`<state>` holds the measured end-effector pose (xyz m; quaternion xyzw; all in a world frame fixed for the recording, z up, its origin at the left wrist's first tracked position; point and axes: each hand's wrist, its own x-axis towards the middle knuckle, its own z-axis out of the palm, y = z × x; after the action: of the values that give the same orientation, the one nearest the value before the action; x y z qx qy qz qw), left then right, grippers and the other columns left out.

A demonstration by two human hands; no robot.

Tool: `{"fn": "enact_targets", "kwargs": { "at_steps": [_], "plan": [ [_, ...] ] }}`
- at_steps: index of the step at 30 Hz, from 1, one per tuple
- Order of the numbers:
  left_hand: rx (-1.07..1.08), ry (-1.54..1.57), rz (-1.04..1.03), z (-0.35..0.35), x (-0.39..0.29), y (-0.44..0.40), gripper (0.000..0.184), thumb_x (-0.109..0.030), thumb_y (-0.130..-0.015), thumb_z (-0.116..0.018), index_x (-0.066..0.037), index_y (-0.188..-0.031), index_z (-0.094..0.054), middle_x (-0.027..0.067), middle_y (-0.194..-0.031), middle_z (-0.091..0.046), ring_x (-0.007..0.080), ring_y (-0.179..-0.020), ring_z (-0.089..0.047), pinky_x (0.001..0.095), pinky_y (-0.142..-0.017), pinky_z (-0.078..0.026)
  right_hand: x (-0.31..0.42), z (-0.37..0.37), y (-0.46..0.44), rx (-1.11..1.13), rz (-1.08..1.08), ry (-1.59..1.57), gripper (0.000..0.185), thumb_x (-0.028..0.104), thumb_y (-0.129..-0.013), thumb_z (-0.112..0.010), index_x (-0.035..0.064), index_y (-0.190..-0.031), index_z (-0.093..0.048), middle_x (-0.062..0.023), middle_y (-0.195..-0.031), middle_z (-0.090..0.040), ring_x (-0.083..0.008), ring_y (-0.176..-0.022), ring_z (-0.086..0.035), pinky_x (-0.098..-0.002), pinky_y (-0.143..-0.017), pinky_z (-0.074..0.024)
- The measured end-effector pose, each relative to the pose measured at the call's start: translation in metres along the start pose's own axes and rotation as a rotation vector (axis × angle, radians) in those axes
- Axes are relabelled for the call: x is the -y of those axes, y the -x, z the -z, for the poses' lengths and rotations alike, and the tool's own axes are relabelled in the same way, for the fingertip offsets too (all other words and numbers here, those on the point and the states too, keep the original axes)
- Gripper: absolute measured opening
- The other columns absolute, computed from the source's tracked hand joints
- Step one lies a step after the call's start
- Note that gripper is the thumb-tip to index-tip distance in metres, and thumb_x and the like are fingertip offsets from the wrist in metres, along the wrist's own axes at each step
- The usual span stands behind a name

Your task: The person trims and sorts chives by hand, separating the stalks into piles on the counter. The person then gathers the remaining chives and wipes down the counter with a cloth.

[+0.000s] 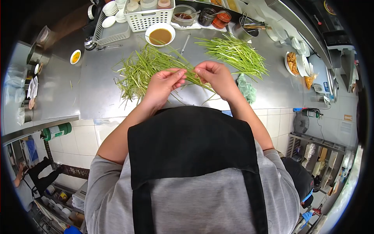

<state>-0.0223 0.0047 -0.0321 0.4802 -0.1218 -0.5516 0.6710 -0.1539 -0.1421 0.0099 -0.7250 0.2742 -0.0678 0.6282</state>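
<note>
Both my hands meet over the near part of a steel counter. My left hand (166, 84) pinches a thin green stalk between thumb and fingers. My right hand (215, 78), close beside it, has thumb and forefinger pressed together at what looks like the same stalk. A loose, tangled pile of green stalks (134, 72) lies under and to the left of my left hand, some reaching beneath both hands. Farther right, a neater pile of stalks (237, 54) lies mostly side by side. A green crumpled cloth (246, 89) rests just right of my right wrist.
Behind the piles stand a bowl of brown sauce (160, 36), a white basket (150, 20) with bottles, and a metal pot (245, 30). A small yellow dish (75, 57) sits left on the steel counter (97, 85). Another person (25, 187) is at lower left.
</note>
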Motion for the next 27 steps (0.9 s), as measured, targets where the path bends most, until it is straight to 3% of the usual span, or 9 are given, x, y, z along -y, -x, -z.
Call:
{"fn": "enact_targets", "kwargs": {
  "at_steps": [8, 19, 21, 22, 24, 25, 27],
  "plan": [
    [-0.121, -0.010, 0.097, 0.026, 0.025, -0.004, 0.019, -0.016, -0.093, -0.060, -0.002, -0.105, -0.064, 0.0025, -0.090, -0.065, 0.0069, -0.079, -0.059, 0.0191, -0.072, -0.049, -0.009, 0.030, 0.005, -0.204, -0.029, -0.259, 0.014, 0.014, -0.094, -0.057, 0.0018, -0.096, -0.064, -0.0002, -0.081, -0.063, -0.0062, -0.069, -0.054, -0.0211, -0.066, -0.0459],
    [-0.159, -0.047, 0.169, 0.044, 0.045, -0.007, 0.017, -0.016, -0.092, -0.061, -0.001, -0.100, -0.064, 0.0027, -0.090, -0.065, 0.0070, -0.078, -0.059, 0.0197, -0.071, -0.050, 0.000, 0.067, 0.014, -0.444, 0.191, -0.382, 0.013, 0.014, -0.095, -0.055, 0.0029, -0.096, -0.062, -0.0029, -0.085, -0.064, -0.0090, -0.075, -0.058, -0.0244, -0.070, -0.0482],
    [-0.155, -0.439, 0.087, 0.050, 0.046, -0.007, 0.026, -0.013, -0.088, -0.064, 0.000, -0.111, -0.061, 0.0044, -0.089, -0.065, 0.0104, -0.076, -0.059, 0.0241, -0.071, -0.051, 0.005, 0.075, 0.016, -0.511, 0.214, -0.376, 0.013, 0.014, -0.095, -0.054, 0.0028, -0.097, -0.061, -0.0025, -0.085, -0.064, -0.0093, -0.077, -0.058, -0.0247, -0.071, -0.0485],
    [-0.156, -0.438, 0.084, 0.047, 0.044, -0.004, 0.026, -0.013, -0.088, -0.064, 0.000, -0.111, -0.061, 0.0044, -0.089, -0.065, 0.0104, -0.076, -0.059, 0.0241, -0.071, -0.051, 0.006, 0.079, 0.017, -0.509, 0.217, -0.375, 0.013, 0.014, -0.095, -0.054, 0.0028, -0.097, -0.061, -0.0025, -0.085, -0.064, -0.0093, -0.077, -0.058, -0.0247, -0.071, -0.0485],
    [-0.162, -1.070, -0.256, 0.040, 0.038, 0.006, 0.045, -0.012, -0.082, -0.067, -0.002, -0.124, -0.053, 0.0072, -0.084, -0.065, 0.0197, -0.074, -0.062, 0.0305, -0.072, -0.051, 0.009, 0.083, 0.019, -0.465, 0.201, -0.342, 0.013, 0.014, -0.095, -0.054, 0.0032, -0.096, -0.061, -0.0023, -0.085, -0.063, -0.0094, -0.078, -0.059, -0.0250, -0.071, -0.0485],
    [-0.167, -1.068, -0.257, 0.039, 0.037, 0.007, 0.045, -0.012, -0.082, -0.067, -0.002, -0.124, -0.053, 0.0072, -0.084, -0.065, 0.0197, -0.074, -0.062, 0.0305, -0.072, -0.051, 0.011, 0.081, 0.019, -0.439, 0.178, -0.321, 0.013, 0.014, -0.095, -0.054, 0.0031, -0.096, -0.061, -0.0022, -0.084, -0.063, -0.0092, -0.077, -0.058, -0.0245, -0.071, -0.0483],
    [-0.144, -1.424, -0.646, 0.037, 0.036, 0.008, 0.061, -0.015, -0.078, -0.068, -0.008, -0.134, -0.046, 0.0150, -0.098, -0.064, 0.0308, -0.080, -0.063, 0.0388, -0.075, -0.051, 0.010, 0.074, 0.016, -0.375, 0.174, -0.237, 0.013, 0.014, -0.095, -0.055, 0.0028, -0.096, -0.061, -0.0021, -0.084, -0.063, -0.0091, -0.076, -0.058, -0.0241, -0.071, -0.0481]
  ]
}}
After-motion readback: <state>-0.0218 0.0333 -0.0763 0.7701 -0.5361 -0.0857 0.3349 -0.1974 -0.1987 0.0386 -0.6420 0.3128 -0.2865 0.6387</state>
